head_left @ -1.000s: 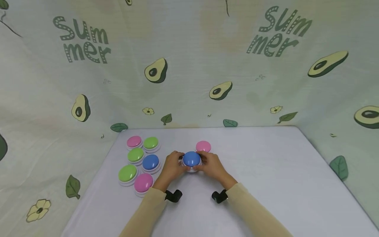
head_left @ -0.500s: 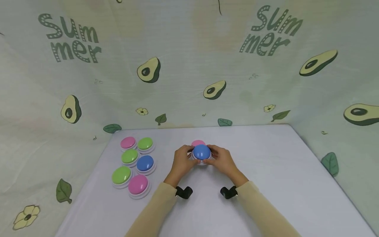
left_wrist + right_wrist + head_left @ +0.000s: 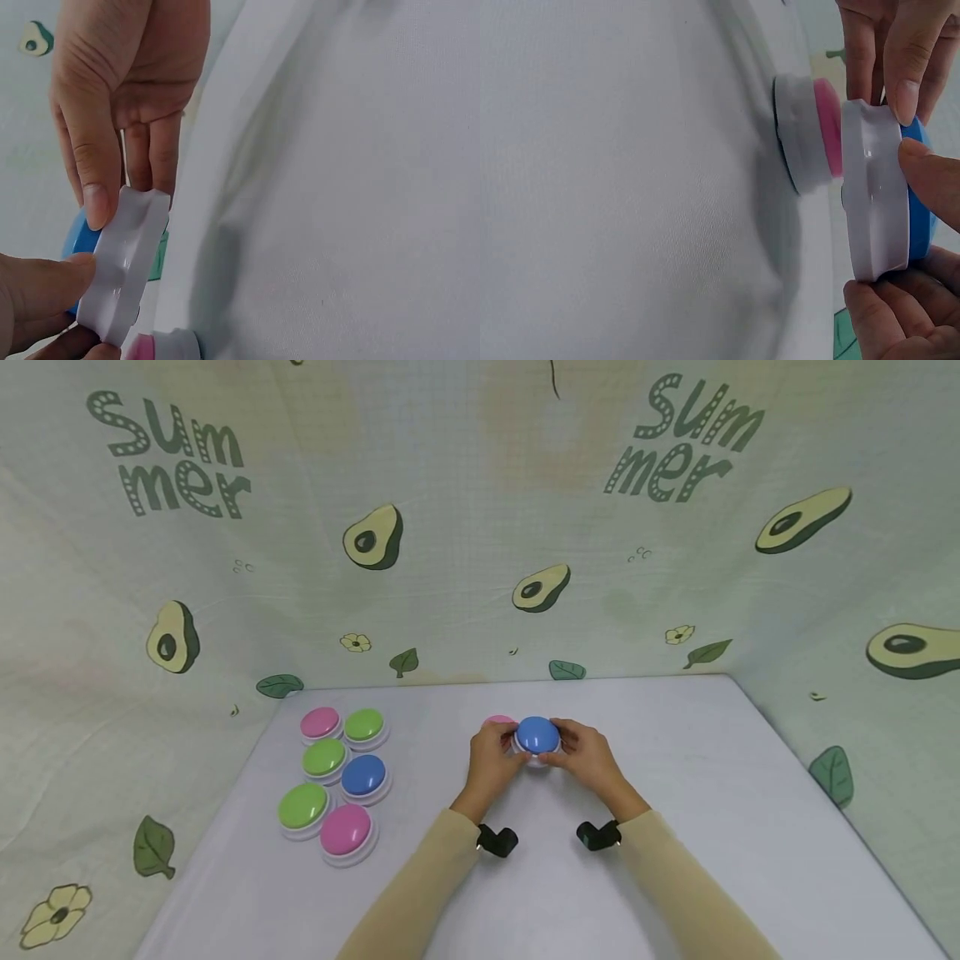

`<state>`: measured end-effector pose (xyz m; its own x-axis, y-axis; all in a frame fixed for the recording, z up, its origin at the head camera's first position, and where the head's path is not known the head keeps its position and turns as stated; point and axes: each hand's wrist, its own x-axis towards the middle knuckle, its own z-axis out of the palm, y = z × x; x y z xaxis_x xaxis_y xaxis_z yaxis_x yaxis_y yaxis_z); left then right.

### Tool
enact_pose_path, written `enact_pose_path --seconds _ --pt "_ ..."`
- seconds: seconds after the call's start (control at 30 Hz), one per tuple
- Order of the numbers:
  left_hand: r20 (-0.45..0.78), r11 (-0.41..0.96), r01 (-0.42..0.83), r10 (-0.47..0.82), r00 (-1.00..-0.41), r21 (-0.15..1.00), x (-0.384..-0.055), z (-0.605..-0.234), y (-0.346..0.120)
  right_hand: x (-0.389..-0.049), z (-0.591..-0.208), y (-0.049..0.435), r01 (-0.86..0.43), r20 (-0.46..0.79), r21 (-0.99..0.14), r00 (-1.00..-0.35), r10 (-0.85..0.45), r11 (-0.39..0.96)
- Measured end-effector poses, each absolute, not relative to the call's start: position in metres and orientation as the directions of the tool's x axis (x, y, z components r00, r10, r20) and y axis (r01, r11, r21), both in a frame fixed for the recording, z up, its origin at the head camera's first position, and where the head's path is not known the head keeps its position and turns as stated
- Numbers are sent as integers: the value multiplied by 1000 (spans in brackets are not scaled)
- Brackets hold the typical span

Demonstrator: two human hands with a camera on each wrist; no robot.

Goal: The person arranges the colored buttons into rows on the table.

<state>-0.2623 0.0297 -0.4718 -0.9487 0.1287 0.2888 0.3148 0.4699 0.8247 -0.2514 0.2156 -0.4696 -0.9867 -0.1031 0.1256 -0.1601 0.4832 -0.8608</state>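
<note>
A round push button with a blue dome (image 3: 537, 735) and white base (image 3: 876, 191) is held between both hands. My left hand (image 3: 491, 765) grips its left side, thumb in front and fingers behind. On the opposite side my right hand (image 3: 592, 758) grips it the same way. Both wrist views show the button raised off the table, with a shadow on the white surface below. A pink button (image 3: 827, 124) stands on the table just behind and left of it, partly hidden by my left hand in the head view.
On the left of the white table (image 3: 675, 827) stands a cluster of buttons: green ones (image 3: 302, 806), pink ones (image 3: 346, 829) and another blue button (image 3: 363, 775). A cloth backdrop (image 3: 450, 460) printed with avocados rises behind the table's back edge.
Both hands have carried the blue button rightward and away from me, past the front of the pink button to its right. The cluster at left stays on the table.
</note>
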Motion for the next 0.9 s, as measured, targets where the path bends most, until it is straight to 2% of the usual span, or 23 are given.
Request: enact_pose_path --seconds 0.2,0.43,0.9 --pt "259 496 295 141 -955 817 -261 -474 44 -257 -476 223 -139 118 -872 -990 -74 469" --pt "196 423 242 151 -969 873 -262 -479 57 -263 -481 228 -125 119 -865 -992 -43 486" --pt "111 341 179 207 -972 923 -264 -490 67 -273 -490 231 -36 34 -855 -999 -15 518"
